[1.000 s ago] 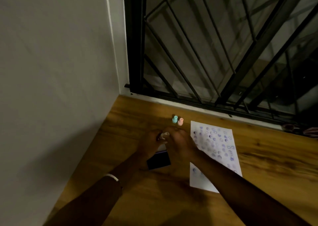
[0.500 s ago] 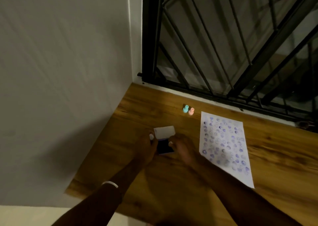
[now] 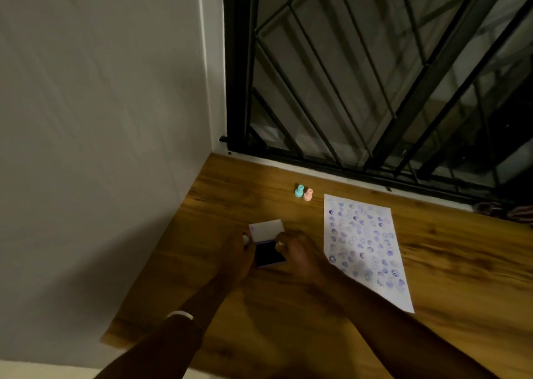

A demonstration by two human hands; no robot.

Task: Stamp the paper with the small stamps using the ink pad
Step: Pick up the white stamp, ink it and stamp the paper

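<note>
Now both hands (left (image 3: 236, 251), right (image 3: 297, 256)) flank ink pad (image 3: 269, 253).

left hand (image 3: 237, 251), right hand (image 3: 300, 256), fingers curled, close together

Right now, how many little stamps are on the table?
2: a teal stamp and a pink stamp stand side by side near the window grille, left of the paper. Hands may hide another.

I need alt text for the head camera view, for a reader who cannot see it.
Two hands, left hand and right hand, flank an open ink pad on a wooden table. A stamped paper lies right; teal stamp and pink stamp stand behind.
</note>
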